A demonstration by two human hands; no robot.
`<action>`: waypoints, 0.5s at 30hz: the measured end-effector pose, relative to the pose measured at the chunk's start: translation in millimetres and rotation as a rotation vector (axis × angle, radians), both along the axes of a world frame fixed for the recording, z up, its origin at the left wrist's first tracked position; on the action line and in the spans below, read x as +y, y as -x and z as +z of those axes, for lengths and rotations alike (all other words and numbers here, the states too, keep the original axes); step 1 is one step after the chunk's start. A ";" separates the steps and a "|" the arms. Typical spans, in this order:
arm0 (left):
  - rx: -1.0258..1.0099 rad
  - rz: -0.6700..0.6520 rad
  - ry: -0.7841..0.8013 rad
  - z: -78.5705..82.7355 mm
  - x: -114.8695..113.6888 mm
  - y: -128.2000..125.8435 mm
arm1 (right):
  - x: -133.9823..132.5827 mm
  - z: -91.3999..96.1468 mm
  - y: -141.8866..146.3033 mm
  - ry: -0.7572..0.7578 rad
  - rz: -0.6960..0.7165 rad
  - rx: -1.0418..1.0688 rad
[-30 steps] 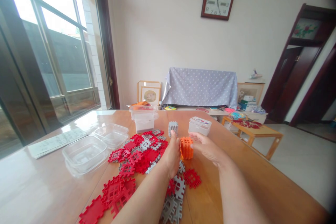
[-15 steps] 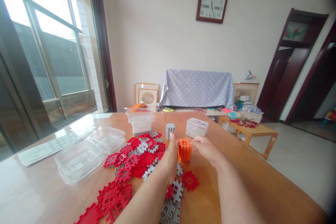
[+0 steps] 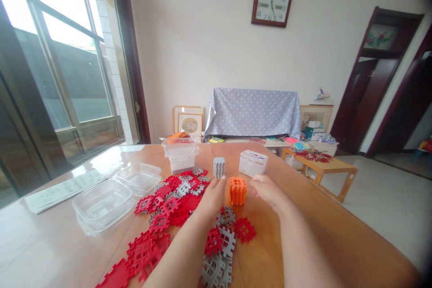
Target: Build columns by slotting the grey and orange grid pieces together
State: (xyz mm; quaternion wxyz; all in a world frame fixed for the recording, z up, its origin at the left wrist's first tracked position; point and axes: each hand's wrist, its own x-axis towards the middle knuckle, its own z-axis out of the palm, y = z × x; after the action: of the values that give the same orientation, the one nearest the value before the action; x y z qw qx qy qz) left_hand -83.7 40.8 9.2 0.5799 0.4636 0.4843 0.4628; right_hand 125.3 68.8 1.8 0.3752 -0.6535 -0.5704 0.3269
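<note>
An orange stack of square interlocking plastic pieces (image 3: 237, 191) stands on the table between my hands. My left hand (image 3: 213, 197) is just left of it, over the edge of a loose pile of red and grey interlocking pieces (image 3: 184, 207); its fingers are mostly hidden behind the hand. To the right of the orange stack is my right hand (image 3: 266, 190), its fingers curled in and a gap between it and the stack. I see nothing in it. A grey stack of the same kind of pieces (image 3: 219, 167) stands just beyond my left hand.
A lidded clear box (image 3: 253, 164) stands at the back right. Stacked clear containers (image 3: 181, 155) with orange pieces on top are at the back left. An open clear container (image 3: 103, 202) and a paper sheet (image 3: 64, 191) lie left. A low wooden table (image 3: 327, 168) stands beyond.
My left hand has drawn back and tilted away from the orange stack, over the loose pieces. My right hand has moved slightly right, away from the stack.
</note>
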 end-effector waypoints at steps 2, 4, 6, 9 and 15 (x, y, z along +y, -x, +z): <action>0.246 0.055 -0.097 -5.2 3.4 3.5 | 2.9 -6.3 -2.0 0.033 0.007 -0.029; 0.446 0.036 -0.195 -8.6 4.2 7.1 | 5.8 -12.5 -3.7 0.063 0.010 -0.056; 0.550 -0.049 -0.272 -10.2 2.5 10.4 | 8.3 -17.1 -4.3 0.087 0.010 -0.078; 0.598 -0.160 -0.310 -9.7 -2.2 13.9 | 9.6 -19.4 -2.8 0.108 0.008 -0.098; 0.627 -0.249 -0.301 -6.1 -4.6 19.6 | 3.0 -12.5 1.8 0.071 0.015 -0.094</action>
State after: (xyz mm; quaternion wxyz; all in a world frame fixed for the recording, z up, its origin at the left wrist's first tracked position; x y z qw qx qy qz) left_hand -103.3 36.2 3.0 0.3806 0.7185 0.5048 0.2900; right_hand 123.5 71.8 -10.7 0.3218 -0.6768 -0.5804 0.3187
